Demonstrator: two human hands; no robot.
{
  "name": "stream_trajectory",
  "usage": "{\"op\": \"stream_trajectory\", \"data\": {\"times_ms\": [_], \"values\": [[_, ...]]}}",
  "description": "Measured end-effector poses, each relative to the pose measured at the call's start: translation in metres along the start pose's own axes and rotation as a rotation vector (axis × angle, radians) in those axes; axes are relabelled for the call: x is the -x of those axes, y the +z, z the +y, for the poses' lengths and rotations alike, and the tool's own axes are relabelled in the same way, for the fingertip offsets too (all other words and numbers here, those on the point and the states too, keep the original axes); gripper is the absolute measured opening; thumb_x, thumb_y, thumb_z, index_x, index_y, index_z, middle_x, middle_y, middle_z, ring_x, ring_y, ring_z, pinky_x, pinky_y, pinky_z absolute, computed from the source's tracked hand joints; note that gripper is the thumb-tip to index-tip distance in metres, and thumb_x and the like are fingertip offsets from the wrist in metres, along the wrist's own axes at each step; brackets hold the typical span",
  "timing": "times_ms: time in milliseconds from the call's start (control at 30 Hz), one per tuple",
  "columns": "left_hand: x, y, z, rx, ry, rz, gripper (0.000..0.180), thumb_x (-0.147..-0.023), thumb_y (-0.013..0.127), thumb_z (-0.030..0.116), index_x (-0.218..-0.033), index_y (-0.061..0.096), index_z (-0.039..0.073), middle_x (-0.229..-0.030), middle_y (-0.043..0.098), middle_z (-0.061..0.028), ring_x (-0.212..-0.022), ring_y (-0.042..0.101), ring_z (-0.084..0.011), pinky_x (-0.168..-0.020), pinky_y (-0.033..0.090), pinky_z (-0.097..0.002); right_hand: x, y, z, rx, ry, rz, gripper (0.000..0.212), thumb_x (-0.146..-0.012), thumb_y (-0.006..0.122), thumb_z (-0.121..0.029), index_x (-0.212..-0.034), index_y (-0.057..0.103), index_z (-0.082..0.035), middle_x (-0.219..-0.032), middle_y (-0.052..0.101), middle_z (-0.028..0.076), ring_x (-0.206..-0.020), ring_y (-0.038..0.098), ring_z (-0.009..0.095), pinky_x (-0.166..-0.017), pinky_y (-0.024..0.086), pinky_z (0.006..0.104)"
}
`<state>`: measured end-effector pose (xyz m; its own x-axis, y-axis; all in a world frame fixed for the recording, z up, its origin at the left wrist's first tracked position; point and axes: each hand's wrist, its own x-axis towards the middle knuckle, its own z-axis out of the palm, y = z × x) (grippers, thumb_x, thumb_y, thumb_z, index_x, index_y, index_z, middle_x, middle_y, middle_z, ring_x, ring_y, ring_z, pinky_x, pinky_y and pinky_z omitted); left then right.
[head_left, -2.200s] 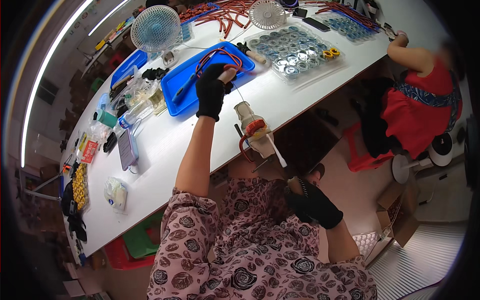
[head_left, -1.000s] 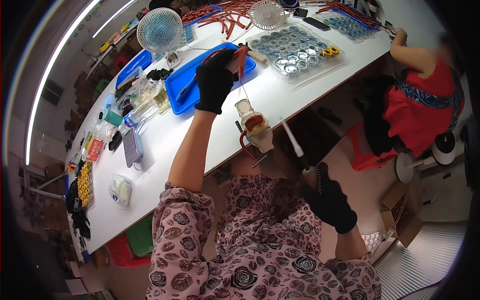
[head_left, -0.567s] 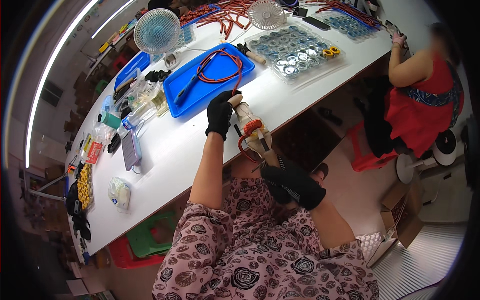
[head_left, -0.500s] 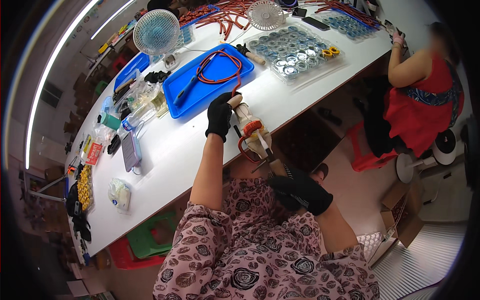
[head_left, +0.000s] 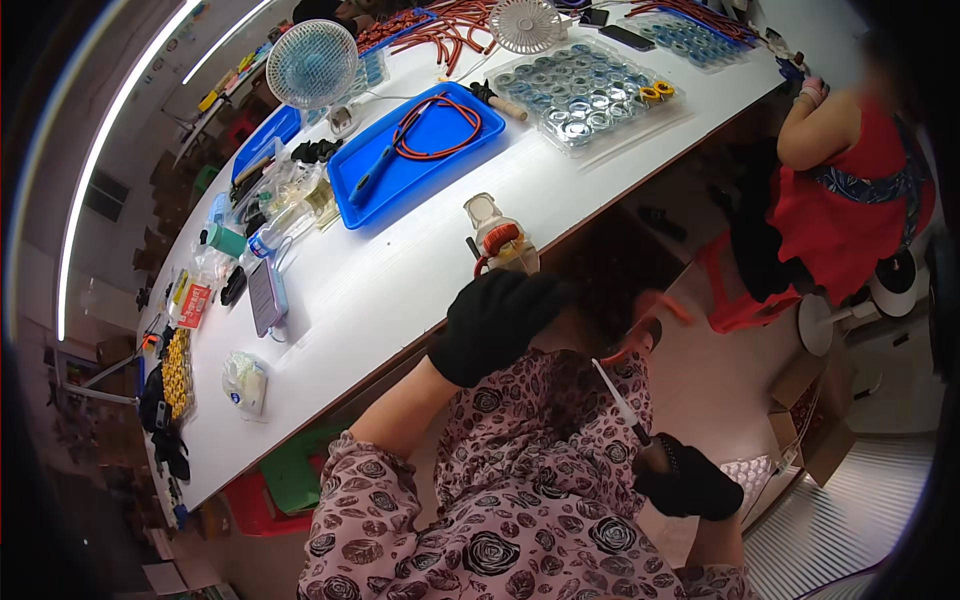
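My left hand (head_left: 500, 325), in a black glove, is just on my side of a small pale vise (head_left: 484, 211) at the table's edge. Its fingers are smeared by motion and partly dark, so their grip is unclear. In the vise sits a ring wound with orange-red wire (head_left: 502, 238). A blurred loop of red wire (head_left: 660, 310) hangs in the air to the right of that hand; where it ends is hidden. Low on the right, my gloved right hand (head_left: 695, 480) is closed round the wooden handle of an awl-like tool (head_left: 622, 400), its pale pointed tip directed up and left.
A blue tray (head_left: 345, 195) holds a red wire coil (head_left: 437, 127) and a blue-handled tool (head_left: 372, 177). Behind are clear trays of round parts (head_left: 580, 95) and a fan (head_left: 312, 63). A phone (head_left: 267, 298) lies left. A person in red (head_left: 830, 190) sits at right.
My left hand has come back from beyond the vise to its near side. My right hand has drawn the awl-like tool away from the wound ring, down and right. The red wire has swung right.
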<state>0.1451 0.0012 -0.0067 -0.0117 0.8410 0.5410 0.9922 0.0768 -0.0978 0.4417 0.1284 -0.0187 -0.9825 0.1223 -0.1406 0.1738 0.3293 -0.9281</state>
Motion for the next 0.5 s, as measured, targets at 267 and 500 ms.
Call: {"op": "stream_trajectory", "data": {"times_ms": [267, 500], "values": [[-0.083, -0.020, -0.108, 0.244, -0.257, 0.470, 0.017, -0.081, 0.063, 0.015, -0.096, 0.068, 0.008, -0.075, 0.066, -0.0022, -0.058, 0.058, -0.0095, -0.054, 0.046, -0.0239, -0.096, -0.005, -0.028, 0.815, -0.434, 0.720, 0.037, -0.081, 0.067, -0.022, -0.111, 0.055, -0.004, -0.084, 0.061, 0.013, -0.059, 0.058, 0.017, -0.051, 0.046, 0.0290], [-0.033, 0.062, -0.141, 1.168, -1.145, 0.313, 0.018, -0.077, 0.066, 0.017, -0.088, 0.068, 0.003, -0.076, 0.065, -0.0032, -0.066, 0.057, -0.0097, -0.059, 0.043, -0.0235, -0.137, 0.036, -0.011, -0.617, 0.401, -0.029, 0.026, -0.085, 0.061, -0.024, -0.103, 0.053, -0.007, -0.071, 0.054, 0.002, -0.054, 0.051, 0.007, -0.047, 0.042, 0.0235]]}}
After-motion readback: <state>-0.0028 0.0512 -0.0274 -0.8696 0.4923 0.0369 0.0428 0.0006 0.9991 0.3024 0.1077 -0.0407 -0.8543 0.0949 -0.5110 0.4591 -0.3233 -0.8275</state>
